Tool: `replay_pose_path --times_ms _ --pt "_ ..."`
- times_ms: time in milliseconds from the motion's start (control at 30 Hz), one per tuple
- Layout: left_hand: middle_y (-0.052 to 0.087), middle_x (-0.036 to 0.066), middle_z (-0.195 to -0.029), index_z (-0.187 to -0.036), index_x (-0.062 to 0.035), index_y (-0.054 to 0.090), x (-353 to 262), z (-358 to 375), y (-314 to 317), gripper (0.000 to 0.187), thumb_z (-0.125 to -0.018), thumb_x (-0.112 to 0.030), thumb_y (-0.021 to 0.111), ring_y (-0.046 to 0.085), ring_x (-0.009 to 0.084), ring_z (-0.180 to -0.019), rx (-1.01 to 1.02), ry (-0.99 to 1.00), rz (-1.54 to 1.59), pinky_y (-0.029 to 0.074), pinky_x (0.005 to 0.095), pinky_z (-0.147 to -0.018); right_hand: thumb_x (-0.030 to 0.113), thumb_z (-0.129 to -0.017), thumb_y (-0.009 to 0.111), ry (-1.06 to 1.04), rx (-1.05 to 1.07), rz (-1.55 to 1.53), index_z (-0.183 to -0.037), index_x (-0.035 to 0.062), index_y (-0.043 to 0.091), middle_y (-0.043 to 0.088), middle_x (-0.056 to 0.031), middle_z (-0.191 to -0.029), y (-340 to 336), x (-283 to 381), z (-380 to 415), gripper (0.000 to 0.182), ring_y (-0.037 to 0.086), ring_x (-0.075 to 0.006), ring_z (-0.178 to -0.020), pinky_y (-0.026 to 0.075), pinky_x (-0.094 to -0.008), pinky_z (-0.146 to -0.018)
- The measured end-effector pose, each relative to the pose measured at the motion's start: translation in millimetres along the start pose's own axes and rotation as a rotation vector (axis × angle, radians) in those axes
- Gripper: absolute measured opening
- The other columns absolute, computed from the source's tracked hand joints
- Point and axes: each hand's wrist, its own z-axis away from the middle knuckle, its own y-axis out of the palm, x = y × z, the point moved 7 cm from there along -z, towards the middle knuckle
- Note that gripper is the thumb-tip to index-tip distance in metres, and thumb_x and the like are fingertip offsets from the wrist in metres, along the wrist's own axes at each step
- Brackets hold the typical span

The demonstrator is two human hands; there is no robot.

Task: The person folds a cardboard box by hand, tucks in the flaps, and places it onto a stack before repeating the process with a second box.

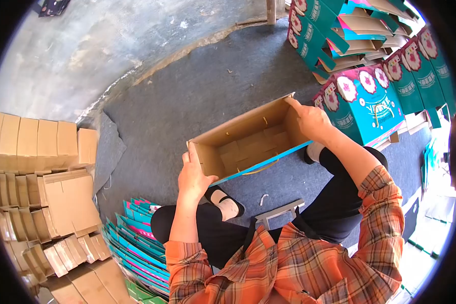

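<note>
An open-topped cardboard box [244, 127], brown inside with a turquoise outer face, is held between my hands above the floor. A yellow cord handle [261, 167] hangs on its near side, and bits of cord show on the inner far wall. My left hand [191, 175] grips the box's left end, thumb at the near corner and fingers up along the end wall. Over the right end, my right hand [311, 121] holds the rim, with a finger reaching to the far corner. The outer far face is hidden.
Printed teal boxes [372, 104] stand at the right, with more stacked behind [334, 30]. Flat teal cartons [139, 243] lean beside my left leg. Brown cartons [38, 139] pile up along the left. A grey metal stool frame [281, 212] shows between my legs.
</note>
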Motion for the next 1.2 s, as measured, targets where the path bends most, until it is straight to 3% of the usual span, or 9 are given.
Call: replay_pose_path --times_ms 333,467,667,867,1000,1067,1100,1133,1200 --pt "0.049 0.02 -0.123 -0.151 -0.0072 0.013 -8 -12 -1 0.115 -0.061 -0.013 0.085 0.061 0.0376 -0.102 -0.019 0.011 0.006 0.053 0.0447 -0.085 0.004 -0.08 0.056 -0.051 -0.036 0.078 -0.147 0.0178 0.024 0.069 -0.0136 -0.091 1 3 -1 0.076 0.069 -0.0325 -0.081 0.056 -0.0434 -0.071" --pt "0.049 0.021 -0.121 -0.151 -0.0141 0.017 -23 -11 12 0.114 -0.06 -0.011 0.085 0.057 0.039 -0.11 0.1 -0.008 -0.023 0.049 0.0444 -0.092 0.004 -0.08 0.056 -0.087 -0.103 -0.025 -0.148 0.0209 0.024 0.07 -0.0147 -0.091 5 -6 -4 0.076 0.069 -0.0329 -0.081 0.056 -0.0444 -0.07" --pt "0.044 0.022 -0.128 -0.152 -0.0171 0.018 -15 -16 19 0.114 -0.06 -0.01 0.085 0.052 0.04 -0.116 0.122 -0.038 0.136 0.047 0.0442 -0.097 0.005 -0.083 0.055 -0.073 -0.039 -0.226 -0.144 0.0202 0.032 0.066 -0.0216 -0.095 -5 -7 2 0.067 0.064 -0.0409 -0.087 0.051 -0.0498 -0.079" --pt "0.033 0.022 -0.141 -0.152 -0.0091 0.015 -16 -19 43 0.12 -0.058 -0.012 0.089 0.048 0.0357 -0.123 0.119 0.133 0.159 0.047 0.0432 -0.097 0.01 -0.084 0.057 -0.13 -0.033 -0.12 -0.144 0.0242 0.03 0.065 -0.0191 -0.103 10 7 5 0.067 0.065 -0.0389 -0.093 0.052 -0.0484 -0.08" --pt "0.028 0.023 -0.146 -0.152 -0.0056 0.012 -8 -23 52 0.117 -0.063 -0.015 0.087 0.048 0.0318 -0.123 0.144 0.144 0.293 0.049 0.0391 -0.094 0.024 -0.084 0.066 -0.18 0.003 -0.34 -0.149 0.0233 0.024 0.058 -0.0266 -0.114 -5 8 9 0.078 0.062 -0.0405 -0.101 0.05 -0.0461 -0.088" --pt "0.029 0.023 -0.147 -0.153 -0.0058 0.011 -3 -28 49 0.115 -0.065 -0.017 0.086 0.048 0.031 -0.123 0.14 0.12 0.361 0.05 0.038 -0.093 0.024 -0.086 0.065 -0.183 0.014 -0.752 -0.15 0.0214 0.025 0.057 -0.0259 -0.118 -3 2 6 0.075 0.065 -0.0365 -0.098 0.05 -0.0425 -0.088" --pt "0.031 0.024 -0.146 -0.153 -0.0055 0.011 4 -29 52 0.114 -0.068 -0.021 0.085 0.049 0.031 -0.122 0.216 -0.001 0.458 0.049 0.0383 -0.093 0.02 -0.09 0.058 0.02 0.226 -0.891 -0.15 0.0202 0.026 0.056 -0.0161 -0.126 -2 4 8 0.068 0.065 -0.0222 -0.095 0.05 -0.0394 -0.085" --pt "0.034 0.024 -0.145 -0.153 -0.0053 0.01 10 -28 57 0.112 -0.07 -0.025 0.083 0.05 0.0309 -0.121 0.292 -0.122 0.554 0.049 0.0386 -0.093 0.02 -0.09 0.058 0.022 0.227 -0.889 -0.15 0.0202 0.026 0.056 -0.0161 -0.126 5 -2 5 0.068 0.065 -0.0222 -0.095 0.05 -0.0394 -0.085" --pt "0.035 0.025 -0.145 -0.153 -0.005 0.01 11 -26 54 0.111 -0.072 -0.029 0.081 0.051 0.0314 -0.121 0.329 -0.087 0.58 0.047 0.0394 -0.095 0.019 -0.091 0.057 -0.06 0.391 -0.962 -0.148 0.0087 0.029 0.054 -0.0168 -0.129 31 -7 -5 0.064 0.064 -0.023 -0.099 0.047 -0.0389 -0.091"
